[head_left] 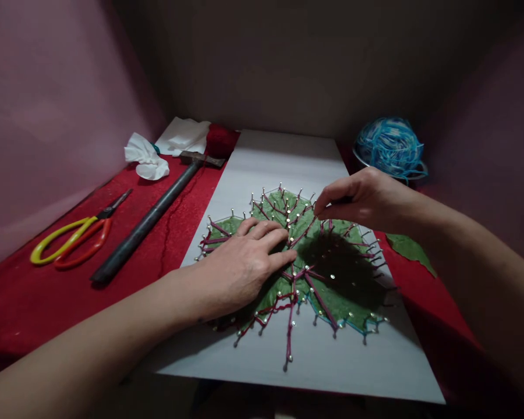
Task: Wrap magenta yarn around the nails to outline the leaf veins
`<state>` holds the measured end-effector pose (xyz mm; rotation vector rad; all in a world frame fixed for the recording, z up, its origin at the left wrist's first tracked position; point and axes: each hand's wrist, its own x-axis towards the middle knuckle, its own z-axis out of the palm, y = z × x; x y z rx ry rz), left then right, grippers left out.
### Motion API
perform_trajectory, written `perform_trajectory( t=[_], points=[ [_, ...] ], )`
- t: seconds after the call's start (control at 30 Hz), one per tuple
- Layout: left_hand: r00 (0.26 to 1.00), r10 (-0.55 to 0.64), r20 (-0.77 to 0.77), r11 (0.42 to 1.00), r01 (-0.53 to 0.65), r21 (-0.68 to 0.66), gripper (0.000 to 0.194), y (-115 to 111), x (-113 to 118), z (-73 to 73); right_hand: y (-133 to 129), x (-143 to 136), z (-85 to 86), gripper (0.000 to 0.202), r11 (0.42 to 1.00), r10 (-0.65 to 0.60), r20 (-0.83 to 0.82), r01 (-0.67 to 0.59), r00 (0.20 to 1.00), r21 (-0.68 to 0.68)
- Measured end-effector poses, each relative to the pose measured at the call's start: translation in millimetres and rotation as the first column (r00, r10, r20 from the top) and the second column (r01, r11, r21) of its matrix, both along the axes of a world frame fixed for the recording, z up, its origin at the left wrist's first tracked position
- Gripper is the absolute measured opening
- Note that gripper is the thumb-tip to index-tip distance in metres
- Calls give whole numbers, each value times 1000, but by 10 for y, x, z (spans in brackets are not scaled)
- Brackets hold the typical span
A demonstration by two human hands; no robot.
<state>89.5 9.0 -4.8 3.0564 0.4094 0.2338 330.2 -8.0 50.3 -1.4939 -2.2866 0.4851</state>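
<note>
Item: one large green leaf [353, 302], lying flat on a white board [288, 157], its outline and veins set with nails [293, 324]. Purple thread [321, 299] follows the veins and stalk; red thread [262, 317] and blue thread [353, 325] edge the lower lobes.

Left hand [248, 265]: palm down over the leaf's left half, fingers loosely extended and slightly parted, gripping nothing that I can see; probably laid there to steady the work.

Right hand [358, 195]: raised at the leaf's upper right, thumb and fingertips pinched together on a purple strand running from near the centre, apparently to keep it taut among the close-set nails.

Left of the board, on the red-covered surface [21, 314]: one hammer [157, 212], head away from the person; one pair of scissors [102, 215], yellow and red handles towards the person, seemingly for easy reach. Behind: crumpled white tissue [151, 166], a white sheet [183, 137], a ball of red yarn [222, 141].

Right: one ball of blue-and-white yarn [390, 145] in a metal bowl [358, 160], perhaps to stop it rolling; one loose leaf piece [413, 251], partly behind the right forearm.
</note>
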Motion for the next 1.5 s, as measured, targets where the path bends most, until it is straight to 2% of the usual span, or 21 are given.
perform_trajectory(
  t=[0.13,0.23,0.3,0.53,0.63,0.73,0.83,0.93,1.07,1.2,1.33,1.5],
  points=[
    [1000,12,6,1000,-12,6,45,-5,-9,-9,10,47,-211,15,994,-110,-160,105,981,-43],
    [1000,20,1,1000,-20,11,44,-8,-16,-12,12,19,-344,13,984,-157,-204,170,966,45],
    [1000,22,-8,1000,-22,15,44,-9,-16,-8,0,-29,-373,12,977,-143,-202,171,969,127],
    [998,41,-43,998,-39,46,38,-24,-2,7,-19,-243,-333,18,899,-89,-22,90,996,430],
    [999,40,-35,998,-38,54,40,-29,-9,0,34,-250,-398,17,885,-178,15,153,984,440],
    [998,42,-37,998,-40,55,43,-31,-15,-6,81,-230,-443,17,889,-315,103,256,943,379],
    [997,54,-52,997,-50,60,42,-44,-10,-3,105,-279,-425,19,895,-346,193,262,918,361],
    [995,77,-66,995,-72,69,39,-69,-1,3,101,-435,-356,23,900,-310,265,192,913,391],
    [991,104,-82,993,-99,71,39,-97,0,2,-38,-612,-239,19,937,-76,335,-47,939,347],
    [993,109,-50,992,-105,65,38,-99,-3,-8,-368,-491,-214,19,941,110,307,-198,945,274],
    [995,99,-11,994,-98,56,45,-93,-7,-16,-629,-226,-329,25,925,82,326,-193,942,327],
    [996,86,11,996,-86,29,46,-87,-29,-16,-640,-119,-441,28,928,107,321,-210,941,307]
  ],
)
